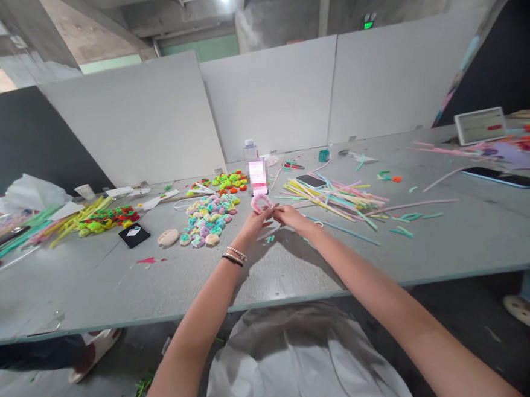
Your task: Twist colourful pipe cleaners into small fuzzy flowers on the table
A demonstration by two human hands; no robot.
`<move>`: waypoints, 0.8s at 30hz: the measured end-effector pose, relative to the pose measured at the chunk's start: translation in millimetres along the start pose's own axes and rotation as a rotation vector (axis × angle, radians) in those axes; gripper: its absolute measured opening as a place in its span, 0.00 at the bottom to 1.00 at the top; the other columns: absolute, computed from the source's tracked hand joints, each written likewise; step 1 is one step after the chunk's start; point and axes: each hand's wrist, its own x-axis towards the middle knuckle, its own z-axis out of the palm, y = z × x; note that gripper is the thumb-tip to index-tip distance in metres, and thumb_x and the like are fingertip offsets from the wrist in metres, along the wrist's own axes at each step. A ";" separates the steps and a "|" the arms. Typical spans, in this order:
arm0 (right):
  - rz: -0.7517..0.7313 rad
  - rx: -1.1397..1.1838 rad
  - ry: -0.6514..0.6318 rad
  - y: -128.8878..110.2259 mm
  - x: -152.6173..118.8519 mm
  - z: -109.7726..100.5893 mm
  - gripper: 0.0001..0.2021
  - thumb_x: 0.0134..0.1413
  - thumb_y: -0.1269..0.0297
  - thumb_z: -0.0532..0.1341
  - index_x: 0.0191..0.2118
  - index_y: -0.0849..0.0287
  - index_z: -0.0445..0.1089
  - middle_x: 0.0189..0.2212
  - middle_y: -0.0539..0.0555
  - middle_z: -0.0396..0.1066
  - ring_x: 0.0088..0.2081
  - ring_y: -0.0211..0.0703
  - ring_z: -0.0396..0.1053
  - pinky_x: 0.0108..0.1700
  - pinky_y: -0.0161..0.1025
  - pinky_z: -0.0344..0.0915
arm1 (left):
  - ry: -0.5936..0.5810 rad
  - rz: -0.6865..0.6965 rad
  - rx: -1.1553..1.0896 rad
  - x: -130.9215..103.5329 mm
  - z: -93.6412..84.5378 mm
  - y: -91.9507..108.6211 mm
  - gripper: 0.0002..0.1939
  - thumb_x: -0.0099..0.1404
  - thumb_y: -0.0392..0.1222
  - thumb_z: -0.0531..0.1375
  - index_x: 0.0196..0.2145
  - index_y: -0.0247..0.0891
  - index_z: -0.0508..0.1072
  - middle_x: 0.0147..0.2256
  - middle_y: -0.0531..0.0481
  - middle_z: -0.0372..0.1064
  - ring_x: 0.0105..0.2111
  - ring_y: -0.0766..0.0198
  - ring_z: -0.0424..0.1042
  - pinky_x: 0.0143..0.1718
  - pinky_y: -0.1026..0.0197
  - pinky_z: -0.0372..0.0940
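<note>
My left hand [258, 222] and right hand [292, 217] are meeting, pinching a pink fuzzy loop [254, 203], apparently for steadiness; pastel stems [338, 200] are lying near, seemingly within reach.

On my remote feed, the left arm [201, 324] and right arm [380, 287] are bare as far as I can see. Around the wrist [241, 241] near the left hand [258, 219] I make out a pale beaded bracelet [237, 252] and, just beside it, a dark band [232, 260]. A light grey, softly creased garment [304, 365] shows at the near side.
</note>
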 end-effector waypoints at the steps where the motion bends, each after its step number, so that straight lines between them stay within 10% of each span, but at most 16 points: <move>1: 0.003 -0.012 0.010 0.7 0.8 1.1 0.15 0.56 0.57 0.53 0.27 0.60 0.69 0.15 0.45 0.55 0.20 0.35 0.53 0.24 0.34 0.48 | -0.005 -0.003 0.002 0.8 -0.5 -1.6 0.19 0.58 0.51 0.62 0.45 0.40 0.74 0.46 0.45 0.71 0.44 0.64 0.68 0.41 0.64 0.63; 8: -0.029 0.067 -0.030 -2.3 1.3 5.7 0.15 0.56 0.63 0.51 0.44 0.61 0.70 0.19 0.46 0.61 0.20 0.33 0.56 0.24 0.31 0.53 | -0.036 0.019 -0.180 5.6 0.3 -9.3 0.25 0.54 0.55 0.65 0.44 0.35 0.74 0.39 0.46 0.71 0.33 0.70 0.68 0.38 0.64 0.64; 24: -0.194 -0.286 -0.009 9.1 5.8 12.3 0.16 0.60 0.66 0.52 0.23 0.62 0.67 0.22 0.51 0.67 0.25 0.35 0.63 0.30 0.33 0.54 | 0.213 -0.023 -0.119 10.7 -0.3 -8.2 0.21 0.54 0.56 0.64 0.29 0.32 0.72 0.27 0.48 0.71 0.25 0.71 0.65 0.30 0.66 0.58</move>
